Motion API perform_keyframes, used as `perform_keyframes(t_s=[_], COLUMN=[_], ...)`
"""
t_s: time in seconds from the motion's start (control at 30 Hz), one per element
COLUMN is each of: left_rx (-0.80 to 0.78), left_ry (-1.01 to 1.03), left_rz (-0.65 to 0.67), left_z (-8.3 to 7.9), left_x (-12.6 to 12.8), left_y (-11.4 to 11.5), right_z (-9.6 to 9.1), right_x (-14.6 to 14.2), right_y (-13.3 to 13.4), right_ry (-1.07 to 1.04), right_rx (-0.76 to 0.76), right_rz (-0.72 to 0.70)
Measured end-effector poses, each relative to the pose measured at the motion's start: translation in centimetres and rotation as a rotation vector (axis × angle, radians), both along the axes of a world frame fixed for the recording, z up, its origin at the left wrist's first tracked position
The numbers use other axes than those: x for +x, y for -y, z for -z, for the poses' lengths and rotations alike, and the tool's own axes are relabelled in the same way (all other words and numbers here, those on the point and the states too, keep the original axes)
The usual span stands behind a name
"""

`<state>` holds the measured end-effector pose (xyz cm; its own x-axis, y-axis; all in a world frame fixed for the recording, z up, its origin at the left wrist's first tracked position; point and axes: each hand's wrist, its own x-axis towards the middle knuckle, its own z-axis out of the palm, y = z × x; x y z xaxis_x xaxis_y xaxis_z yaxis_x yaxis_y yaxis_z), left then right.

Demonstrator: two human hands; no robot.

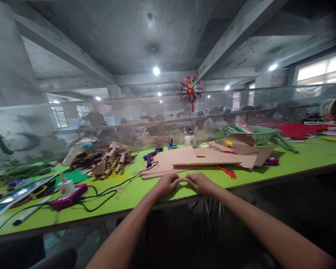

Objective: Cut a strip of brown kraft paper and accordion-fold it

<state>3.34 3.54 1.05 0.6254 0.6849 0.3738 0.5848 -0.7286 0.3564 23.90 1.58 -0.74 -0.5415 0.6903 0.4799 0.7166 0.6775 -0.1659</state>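
Note:
Near the table's front edge, my left hand [167, 185] and my right hand [199, 182] face each other with fingers closed. A small tan strip [183, 180], like the brown card in colour, is pinched between their fingertips; most of it is hidden by the fingers. Just beyond lie stacked sheets of brown cardboard [168, 160], with a narrow folded piece [207, 163] on top. A blue hot glue gun [149, 158] rests at the stack's left side. Right of my right hand, a red-handled cutting tool [227, 172] lies on the green tabletop [140, 192].
To the left are a purple power strip [70, 197] with black cables [100, 194] and a pile of brown paper rolls [109, 160]. Behind stand a white bottle [190, 139] and a perforated metal screen [134, 123]. A green basket [264, 135] sits back right.

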Motion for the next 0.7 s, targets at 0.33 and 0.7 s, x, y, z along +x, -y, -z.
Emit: perform_keyframes(t_s=[0.33,0.7], left_rx=[-0.189,-0.351], left_ry=[0.091,0.137], left_rz=[-0.078,0.007], left_z=[-0.9,-0.9], left_x=[-1.1,-1.3], left_y=[0.0,-0.4], right_z=[-0.3,-0.5], right_x=[0.4,1.3], right_y=[-0.4,-0.9], right_ry=[-0.215,-0.485], right_rx=[-0.116,-0.316], right_rz=[-0.066,-0.069])
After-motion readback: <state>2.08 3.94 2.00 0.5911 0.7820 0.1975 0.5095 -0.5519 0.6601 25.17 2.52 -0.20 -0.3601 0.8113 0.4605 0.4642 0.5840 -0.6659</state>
